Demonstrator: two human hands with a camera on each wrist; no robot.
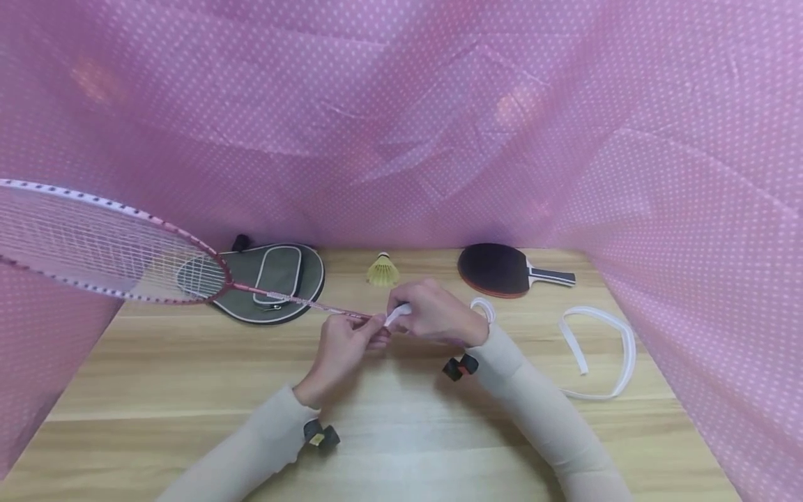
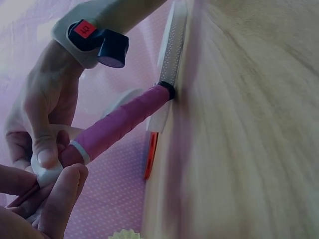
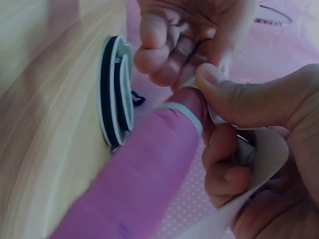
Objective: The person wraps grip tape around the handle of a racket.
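Both forearms in beige sleeves reach over the wooden table (image 1: 188,390). Above it a pink badminton racket (image 1: 113,244) is held level, head out left, its pink-wrapped handle (image 2: 122,124) between the hands. Right hand (image 1: 433,314) pinches white grip tape (image 3: 259,154) at the handle's top; left hand (image 1: 341,348) pinches the shaft beside it. Behind lie a grey racket cover (image 1: 282,279), a table tennis paddle (image 1: 502,270), a white strip (image 1: 602,348) and a yellow shuttlecock (image 1: 383,270)
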